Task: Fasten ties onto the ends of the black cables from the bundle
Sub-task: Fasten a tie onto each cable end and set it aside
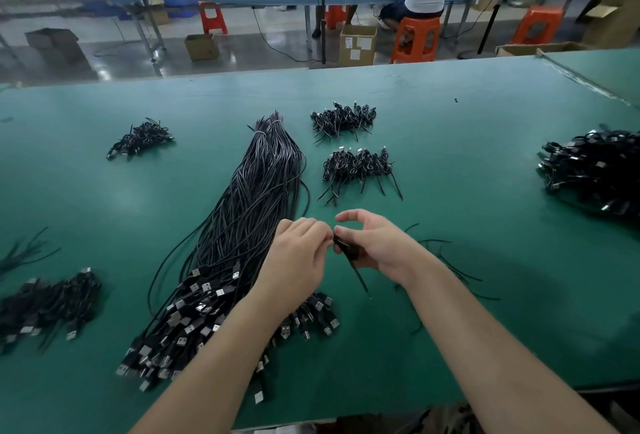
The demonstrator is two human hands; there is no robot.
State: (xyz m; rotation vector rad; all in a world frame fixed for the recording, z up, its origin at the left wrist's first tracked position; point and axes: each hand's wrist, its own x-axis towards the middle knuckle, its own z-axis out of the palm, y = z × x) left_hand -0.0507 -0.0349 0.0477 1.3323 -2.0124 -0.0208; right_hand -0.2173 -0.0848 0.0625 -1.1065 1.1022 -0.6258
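Curled round a small folded black cable (346,248), pinched between left hand (298,258) and right hand (375,244), a thin tie end (360,278) hanging below, above the green table (467,170). Just left, the long tied bundle (242,225) with USB plugs fanned near; beyond, small piles of finished cables (356,166)

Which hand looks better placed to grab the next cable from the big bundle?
Probably the left hand: it sits right beside the big bundle, over its near plugs. The right hand is farther out and holds the black cable being tied.
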